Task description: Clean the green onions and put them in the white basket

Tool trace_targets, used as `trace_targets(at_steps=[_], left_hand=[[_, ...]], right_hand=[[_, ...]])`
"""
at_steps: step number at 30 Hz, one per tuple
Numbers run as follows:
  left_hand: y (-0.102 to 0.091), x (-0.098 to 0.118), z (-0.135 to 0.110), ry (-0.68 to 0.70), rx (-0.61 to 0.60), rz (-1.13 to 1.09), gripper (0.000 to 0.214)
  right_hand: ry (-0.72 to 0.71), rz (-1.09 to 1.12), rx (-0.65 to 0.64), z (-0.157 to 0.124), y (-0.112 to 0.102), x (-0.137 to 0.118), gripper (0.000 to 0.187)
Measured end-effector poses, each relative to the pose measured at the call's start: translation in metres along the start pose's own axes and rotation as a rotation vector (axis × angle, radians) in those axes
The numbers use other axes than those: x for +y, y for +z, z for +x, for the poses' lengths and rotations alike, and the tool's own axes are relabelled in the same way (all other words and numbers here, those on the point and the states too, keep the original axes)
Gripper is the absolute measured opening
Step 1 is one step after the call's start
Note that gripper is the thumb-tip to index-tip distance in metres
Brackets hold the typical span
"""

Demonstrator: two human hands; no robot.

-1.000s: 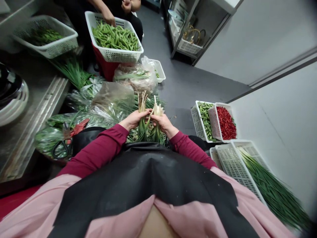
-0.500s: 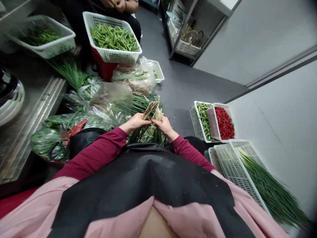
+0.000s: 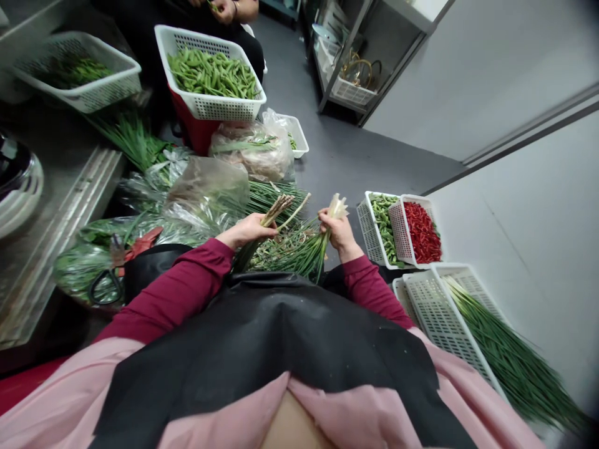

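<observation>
My left hand [image 3: 247, 228] is closed round a bunch of green chive stalks with brownish root ends [image 3: 277, 209] pointing up and away. My right hand [image 3: 337, 231] is closed on a second bunch of chives [image 3: 312, 249] with pale white ends showing above the fingers. The two bunches are apart, with loose stalks on my lap between them. Dark red sleeves and a black apron fill the lower part of the view.
A white basket of trimmed chives [image 3: 491, 337] lies at the right, with baskets of red chillies [image 3: 421, 231] and green chillies [image 3: 384, 224] beyond. Plastic bags of greens [image 3: 206, 187] and scissors [image 3: 107, 284] sit left. Another person's hands [image 3: 224, 7] work above a basket of pods [image 3: 210, 72].
My right hand has pulled its bunch away to the right, so the two bunches that were held together now stand apart. The left bunch has tilted to the right.
</observation>
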State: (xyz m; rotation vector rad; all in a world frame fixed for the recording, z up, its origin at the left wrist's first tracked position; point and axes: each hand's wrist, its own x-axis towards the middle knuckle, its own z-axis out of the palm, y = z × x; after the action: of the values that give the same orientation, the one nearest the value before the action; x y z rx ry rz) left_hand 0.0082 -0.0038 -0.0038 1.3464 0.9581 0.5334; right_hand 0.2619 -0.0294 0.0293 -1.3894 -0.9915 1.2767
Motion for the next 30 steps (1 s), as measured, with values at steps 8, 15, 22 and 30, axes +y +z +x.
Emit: trace_targets(at_steps=[8, 15, 22, 30], left_hand=[[0.019, 0.004, 0.000, 0.030, 0.079, 0.009, 0.026], [0.011, 0.004, -0.001, 0.039, 0.021, 0.008, 0.023], [-0.005, -0.001, -0.007, -0.003, -0.058, 0.047, 0.025], [-0.018, -0.006, -0.007, -0.007, -0.105, -0.035, 0.030]], right_hand=[[-0.233, -0.482, 0.009, -0.025, 0.058, 0.035, 0.019], [-0.261, -0.440, 0.047, -0.008, 0.040, 0.029, 0.026], [-0.330, -0.386, 0.426, 0.038, -0.039, 0.004, 0.022], [-0.144, -0.679, 0.072, 0.035, -0.041, 0.004, 0.029]])
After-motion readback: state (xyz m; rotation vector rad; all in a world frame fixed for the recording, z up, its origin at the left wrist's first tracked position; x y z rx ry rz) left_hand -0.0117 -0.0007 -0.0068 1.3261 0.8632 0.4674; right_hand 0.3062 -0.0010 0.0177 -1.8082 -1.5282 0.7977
